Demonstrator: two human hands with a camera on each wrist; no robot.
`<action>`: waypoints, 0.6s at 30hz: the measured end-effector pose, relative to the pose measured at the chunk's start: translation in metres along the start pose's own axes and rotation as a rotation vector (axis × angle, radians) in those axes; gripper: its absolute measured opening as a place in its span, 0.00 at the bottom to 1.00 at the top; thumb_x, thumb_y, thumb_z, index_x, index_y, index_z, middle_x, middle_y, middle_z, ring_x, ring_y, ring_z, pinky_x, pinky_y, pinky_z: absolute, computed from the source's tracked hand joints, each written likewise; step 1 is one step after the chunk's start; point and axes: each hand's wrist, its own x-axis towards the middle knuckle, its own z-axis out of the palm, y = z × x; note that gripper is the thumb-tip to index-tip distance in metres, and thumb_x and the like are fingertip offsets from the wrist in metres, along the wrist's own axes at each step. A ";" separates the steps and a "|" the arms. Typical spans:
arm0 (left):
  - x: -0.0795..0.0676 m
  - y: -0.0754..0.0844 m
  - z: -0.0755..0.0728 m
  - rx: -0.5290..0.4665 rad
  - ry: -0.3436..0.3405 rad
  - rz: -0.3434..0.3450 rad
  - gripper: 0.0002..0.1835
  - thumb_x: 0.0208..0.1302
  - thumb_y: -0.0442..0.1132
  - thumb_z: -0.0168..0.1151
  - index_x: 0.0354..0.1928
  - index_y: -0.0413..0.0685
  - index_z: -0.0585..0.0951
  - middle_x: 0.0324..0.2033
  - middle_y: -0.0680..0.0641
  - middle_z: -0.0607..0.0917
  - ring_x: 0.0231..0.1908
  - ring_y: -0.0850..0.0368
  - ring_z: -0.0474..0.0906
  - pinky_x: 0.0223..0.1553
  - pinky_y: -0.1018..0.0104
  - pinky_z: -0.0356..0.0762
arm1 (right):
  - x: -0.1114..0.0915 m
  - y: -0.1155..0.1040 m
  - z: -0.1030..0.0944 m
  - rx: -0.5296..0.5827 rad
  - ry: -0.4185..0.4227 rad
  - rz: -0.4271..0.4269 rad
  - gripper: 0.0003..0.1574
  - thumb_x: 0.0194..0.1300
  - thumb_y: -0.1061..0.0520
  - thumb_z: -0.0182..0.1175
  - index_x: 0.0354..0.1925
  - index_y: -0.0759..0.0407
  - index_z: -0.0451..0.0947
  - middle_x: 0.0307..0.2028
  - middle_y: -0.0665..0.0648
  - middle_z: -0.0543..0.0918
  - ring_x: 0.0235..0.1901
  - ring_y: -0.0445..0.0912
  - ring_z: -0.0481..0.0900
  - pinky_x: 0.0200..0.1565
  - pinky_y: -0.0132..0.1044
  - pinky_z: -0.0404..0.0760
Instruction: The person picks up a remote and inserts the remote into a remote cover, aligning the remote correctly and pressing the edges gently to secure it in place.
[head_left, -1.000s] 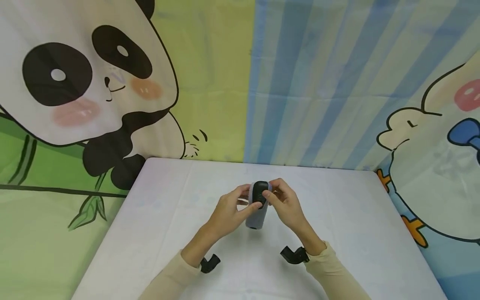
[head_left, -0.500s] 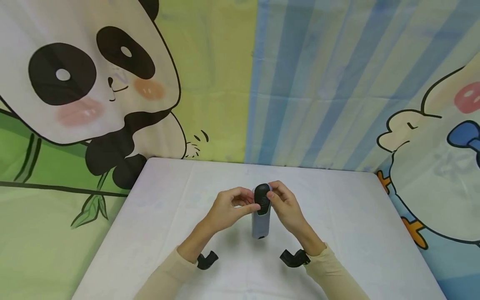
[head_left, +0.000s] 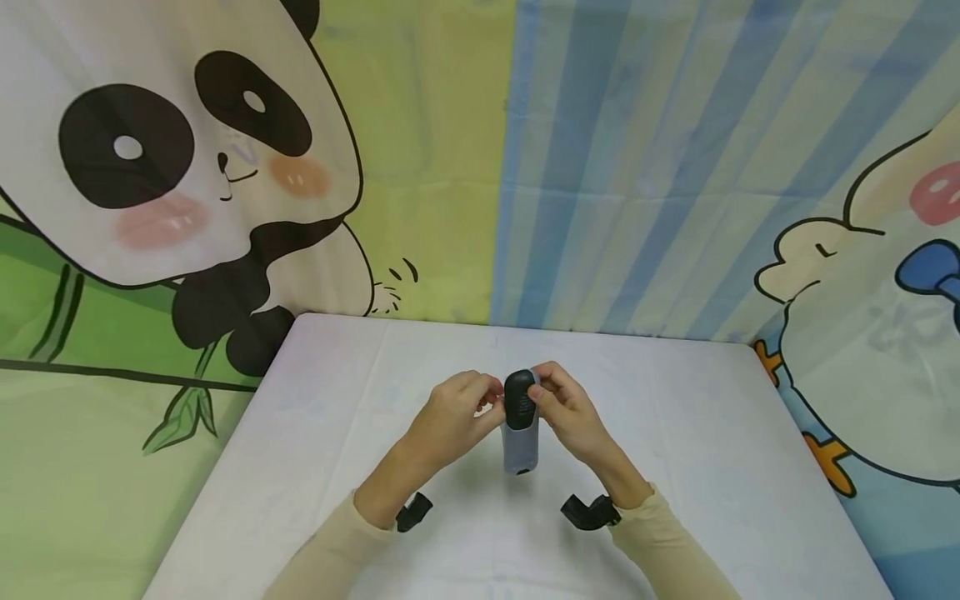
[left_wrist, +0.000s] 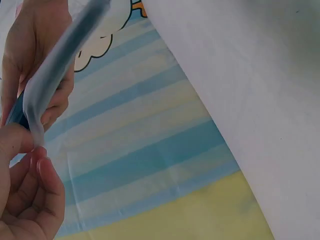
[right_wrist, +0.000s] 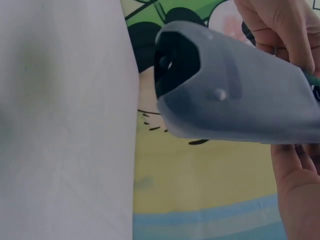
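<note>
Between the hands stands a black ribbed object (head_left: 519,402), its lower part inside a translucent grey sleeve (head_left: 521,450). The right hand (head_left: 573,412) grips the right side near the top, thumb over the black face and fingers behind. At the left edge, the left hand (head_left: 453,417) pinches the sleeve's lip between thumb and fingertips, as the left wrist view shows on the thin sleeve (left_wrist: 60,60). In the right wrist view the sleeve (right_wrist: 240,95) points its hollow dark end toward the left. The black object's exact kind does not show.
A white table (head_left: 360,417) lies below the held object. Behind it hangs a printed cloth (head_left: 420,167) with a panda and stripes. Black wrist-camera mounts (head_left: 589,512) jut inward from both wrists over the table.
The sleeve's lower end has swung down and right, and the object has straightened. The left thumb has moved off the black face to the left edge. The right hand keeps its grip.
</note>
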 end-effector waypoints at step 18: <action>0.000 0.001 -0.001 -0.259 0.273 -0.229 0.02 0.68 0.29 0.63 0.39 0.40 0.83 0.33 0.49 0.84 0.31 0.58 0.81 0.35 0.65 0.82 | -0.001 -0.007 0.003 -0.357 -0.062 -0.002 0.14 0.70 0.70 0.58 0.53 0.67 0.79 0.43 0.60 0.83 0.39 0.46 0.82 0.40 0.40 0.83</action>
